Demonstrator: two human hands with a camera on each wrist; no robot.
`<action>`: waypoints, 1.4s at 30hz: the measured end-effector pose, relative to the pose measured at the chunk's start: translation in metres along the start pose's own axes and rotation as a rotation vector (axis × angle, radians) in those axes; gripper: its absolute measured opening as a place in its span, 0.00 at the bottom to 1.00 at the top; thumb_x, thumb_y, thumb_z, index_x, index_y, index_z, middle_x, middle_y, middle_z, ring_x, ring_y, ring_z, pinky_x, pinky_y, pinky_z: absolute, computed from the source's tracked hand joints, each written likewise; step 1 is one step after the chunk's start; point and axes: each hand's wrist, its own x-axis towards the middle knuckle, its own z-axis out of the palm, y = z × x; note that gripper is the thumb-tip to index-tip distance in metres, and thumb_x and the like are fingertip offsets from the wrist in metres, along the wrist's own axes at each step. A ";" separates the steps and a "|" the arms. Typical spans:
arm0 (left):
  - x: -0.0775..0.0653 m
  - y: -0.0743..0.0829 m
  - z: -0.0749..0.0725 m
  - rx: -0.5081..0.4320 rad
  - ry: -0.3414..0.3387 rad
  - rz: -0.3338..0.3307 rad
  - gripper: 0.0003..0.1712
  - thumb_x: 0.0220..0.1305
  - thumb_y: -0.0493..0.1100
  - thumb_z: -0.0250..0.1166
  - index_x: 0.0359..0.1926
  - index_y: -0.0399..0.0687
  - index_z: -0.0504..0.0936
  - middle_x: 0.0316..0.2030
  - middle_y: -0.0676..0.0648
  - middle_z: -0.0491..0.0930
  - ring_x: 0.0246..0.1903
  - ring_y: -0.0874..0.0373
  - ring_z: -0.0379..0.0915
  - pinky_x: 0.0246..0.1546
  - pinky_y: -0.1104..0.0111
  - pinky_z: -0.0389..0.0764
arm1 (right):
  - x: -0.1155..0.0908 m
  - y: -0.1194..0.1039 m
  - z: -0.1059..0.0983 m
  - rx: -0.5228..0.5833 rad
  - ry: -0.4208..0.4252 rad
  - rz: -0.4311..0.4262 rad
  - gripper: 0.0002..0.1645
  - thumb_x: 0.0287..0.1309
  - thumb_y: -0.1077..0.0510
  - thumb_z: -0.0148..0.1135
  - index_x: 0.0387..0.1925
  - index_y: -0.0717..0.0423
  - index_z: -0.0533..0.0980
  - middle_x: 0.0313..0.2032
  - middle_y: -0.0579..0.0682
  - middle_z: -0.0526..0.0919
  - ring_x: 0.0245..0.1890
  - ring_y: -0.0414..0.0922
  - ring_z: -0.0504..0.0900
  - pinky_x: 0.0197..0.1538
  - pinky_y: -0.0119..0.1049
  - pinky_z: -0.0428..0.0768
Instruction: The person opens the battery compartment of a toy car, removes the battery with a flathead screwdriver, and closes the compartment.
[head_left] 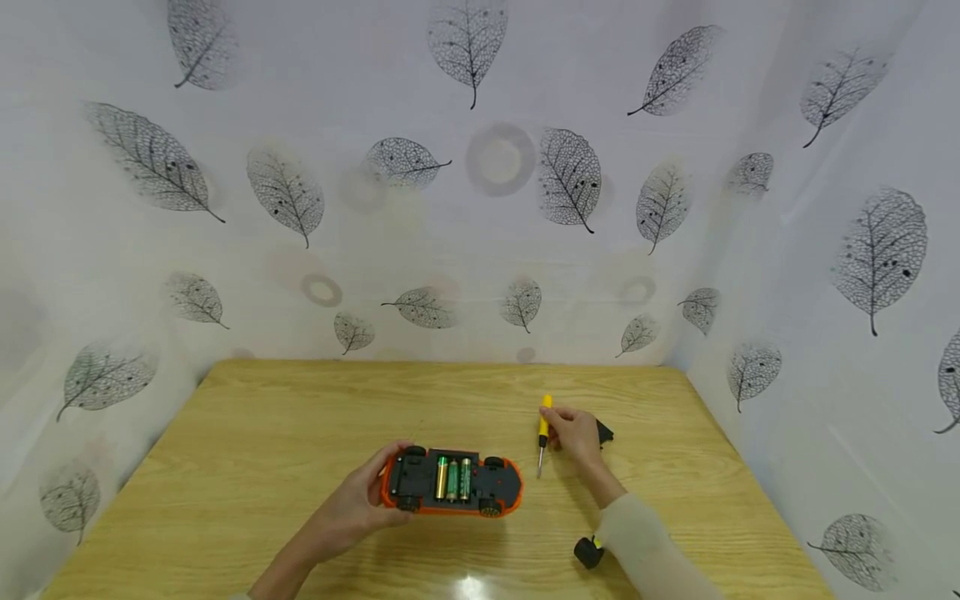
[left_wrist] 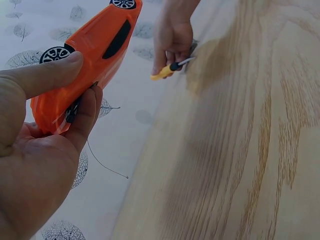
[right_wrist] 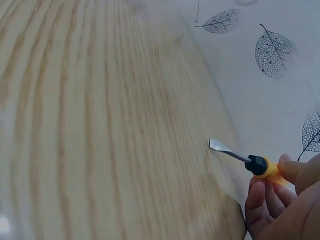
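My left hand [head_left: 356, 502] grips the rear or front end of an orange toy car [head_left: 504, 490], thumb on one side and fingers on the other. In the head view the car's black underside faces up, with three batteries [head_left: 453, 480] lying side by side in its uncovered compartment. Over the right part of the table, my right hand [head_left: 576, 435] pinches a screwdriver [head_left: 544, 423] by its yellow handle. Its flat metal tip [right_wrist: 218, 145] shows in the right wrist view, pointing away from the fingers and apart from the car.
A black piece [head_left: 604, 432] lies just beyond the right hand, partly hidden by it. Closer to me, a small black object with a yellow part [head_left: 588, 552] sits beside the right sleeve. The wooden table [head_left: 300, 408] ends at a leaf-patterned white sheet [head_left: 480, 242] at the back and sides.
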 end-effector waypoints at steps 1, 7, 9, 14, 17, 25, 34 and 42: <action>0.000 0.000 0.000 -0.004 -0.001 -0.001 0.54 0.60 0.26 0.71 0.79 0.31 0.47 0.73 0.23 0.51 0.64 0.36 0.70 0.54 0.61 0.84 | 0.001 0.001 0.001 -0.007 0.006 0.001 0.18 0.69 0.55 0.68 0.45 0.69 0.85 0.23 0.52 0.81 0.18 0.40 0.77 0.22 0.28 0.79; 0.000 -0.001 0.000 -0.014 -0.006 -0.004 0.53 0.61 0.24 0.70 0.79 0.30 0.47 0.73 0.22 0.51 0.64 0.37 0.71 0.54 0.60 0.84 | 0.006 0.006 0.005 -0.094 0.041 -0.033 0.16 0.67 0.54 0.70 0.38 0.67 0.86 0.20 0.49 0.80 0.17 0.39 0.77 0.22 0.28 0.79; 0.000 -0.001 0.000 -0.010 -0.003 -0.007 0.53 0.61 0.24 0.70 0.79 0.31 0.47 0.73 0.22 0.51 0.64 0.36 0.71 0.54 0.60 0.85 | 0.007 0.007 0.007 -0.140 0.049 -0.051 0.15 0.67 0.54 0.70 0.36 0.66 0.86 0.19 0.49 0.79 0.16 0.39 0.77 0.21 0.28 0.79; 0.000 -0.001 0.000 -0.003 0.004 -0.018 0.54 0.61 0.25 0.71 0.79 0.31 0.47 0.74 0.23 0.50 0.64 0.35 0.70 0.54 0.61 0.85 | 0.006 0.005 0.012 -0.192 0.067 -0.074 0.15 0.65 0.55 0.72 0.38 0.67 0.87 0.20 0.49 0.81 0.15 0.39 0.78 0.20 0.29 0.80; -0.001 -0.001 -0.001 -0.007 0.003 -0.020 0.53 0.61 0.25 0.70 0.79 0.32 0.47 0.73 0.23 0.51 0.64 0.36 0.71 0.54 0.61 0.85 | 0.006 0.002 0.013 -0.208 0.072 -0.091 0.16 0.64 0.55 0.72 0.40 0.68 0.87 0.21 0.51 0.83 0.15 0.39 0.78 0.20 0.29 0.80; -0.001 0.000 -0.002 -0.008 0.009 -0.022 0.52 0.61 0.24 0.69 0.79 0.32 0.48 0.72 0.23 0.52 0.63 0.37 0.71 0.54 0.61 0.85 | 0.005 0.001 0.016 -0.307 0.075 -0.105 0.16 0.65 0.55 0.71 0.40 0.67 0.87 0.22 0.50 0.85 0.17 0.39 0.78 0.18 0.30 0.77; -0.002 -0.001 -0.002 -0.016 0.011 -0.012 0.51 0.61 0.23 0.69 0.78 0.32 0.49 0.72 0.23 0.53 0.64 0.37 0.71 0.54 0.60 0.84 | 0.004 0.001 0.016 -0.323 0.079 -0.143 0.14 0.63 0.55 0.72 0.35 0.66 0.88 0.20 0.50 0.84 0.17 0.40 0.77 0.20 0.32 0.74; -0.003 0.001 -0.003 -0.012 0.015 -0.013 0.52 0.61 0.24 0.70 0.78 0.32 0.49 0.73 0.23 0.52 0.64 0.37 0.71 0.54 0.60 0.85 | 0.005 0.005 0.017 -0.336 0.107 -0.157 0.14 0.62 0.56 0.73 0.38 0.67 0.88 0.25 0.53 0.87 0.20 0.41 0.79 0.22 0.31 0.75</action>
